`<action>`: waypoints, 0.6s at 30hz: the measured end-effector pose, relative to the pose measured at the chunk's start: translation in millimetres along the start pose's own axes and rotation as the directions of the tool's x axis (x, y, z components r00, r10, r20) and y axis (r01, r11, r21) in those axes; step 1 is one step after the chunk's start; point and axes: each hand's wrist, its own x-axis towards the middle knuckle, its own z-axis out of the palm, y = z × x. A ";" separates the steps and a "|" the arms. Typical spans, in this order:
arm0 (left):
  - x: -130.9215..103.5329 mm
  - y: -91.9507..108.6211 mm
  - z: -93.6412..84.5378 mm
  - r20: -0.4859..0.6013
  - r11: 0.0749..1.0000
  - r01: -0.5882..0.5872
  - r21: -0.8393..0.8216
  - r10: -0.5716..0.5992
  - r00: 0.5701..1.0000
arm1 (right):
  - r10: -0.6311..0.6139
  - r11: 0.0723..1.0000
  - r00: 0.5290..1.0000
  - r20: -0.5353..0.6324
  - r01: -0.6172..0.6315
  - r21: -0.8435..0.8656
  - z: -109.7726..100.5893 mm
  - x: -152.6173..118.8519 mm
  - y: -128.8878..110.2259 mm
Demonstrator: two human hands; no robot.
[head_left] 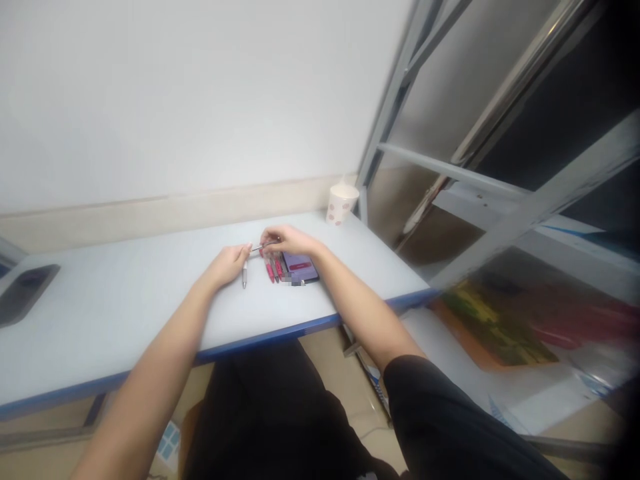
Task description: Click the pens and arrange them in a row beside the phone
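Note:
My left hand (231, 263) is closed on one end of a thin, slim pen (257, 249) above the white table. My right hand (280, 240) pinches near the pen's other end, its fingers bent. Just below my left hand lies a white and silver pen part (245, 275). Several red pens (274, 270) lie side by side beneath my right hand. Right of them is a flat dark-edged item with a purple face (301, 265) and a red label, partly covered by my right wrist.
A white patterned paper cup (341, 204) stands at the table's back right corner. A dark flat object (29, 293) lies at the far left. Metal frame shelving (480, 180) rises on the right; the blue table edge (300, 329) runs in front.

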 end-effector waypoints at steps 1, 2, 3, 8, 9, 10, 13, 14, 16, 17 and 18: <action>-0.2 0.1 0.0 -0.005 1.000 0.007 0.010 -0.007 1.000 | -0.010 1.000 0.999 -0.031 0.010 0.000 0.5 0.5 0.7; -0.3 0.3 -0.3 -0.012 1.000 0.013 0.019 -0.012 1.000 | -0.012 1.000 0.999 -0.042 0.012 -0.007 0.9 1.1 1.5; -0.4 0.4 -0.7 -0.016 1.000 0.015 0.027 -0.015 1.000 | -0.006 1.000 1.000 -0.027 0.006 -0.020 1.2 1.7 2.3; -0.2 2.3 -3.0 0.028 0.998 0.009 0.065 -0.010 1.000 | -0.010 0.998 0.999 -0.033 0.009 -0.055 1.9 3.6 3.8; -0.3 2.6 -3.4 0.030 0.997 0.012 0.070 -0.014 0.999 | -0.019 0.998 0.998 -0.061 0.016 -0.054 2.1 3.4 3.2; -0.4 2.8 -3.8 0.028 0.997 0.013 0.074 -0.015 0.999 | -0.016 0.999 0.998 -0.058 0.013 -0.051 2.4 3.0 2.5; -1.1 3.0 -4.5 0.009 0.996 0.011 0.086 -0.012 1.000 | 0.027 0.999 0.997 0.066 -0.025 -0.026 3.3 1.3 0.3; -1.2 3.1 -4.6 0.014 0.996 0.007 0.090 -0.009 1.000 | 0.025 1.000 0.998 0.062 -0.024 -0.015 3.5 0.7 -0.3; -1.3 3.3 -4.6 0.024 0.996 0.013 0.092 -0.016 1.000 | -0.001 1.000 1.000 -0.023 0.001 0.012 3.3 0.1 -1.3; -1.2 3.5 -4.6 0.029 0.995 0.019 0.098 -0.022 0.999 | -0.006 1.000 0.999 -0.052 0.007 0.021 3.0 -0.1 -1.8; -1.0 3.7 -4.7 0.037 0.994 0.026 0.109 -0.030 0.999 | -0.002 1.000 0.999 -0.041 0.003 0.028 2.5 -0.2 -2.2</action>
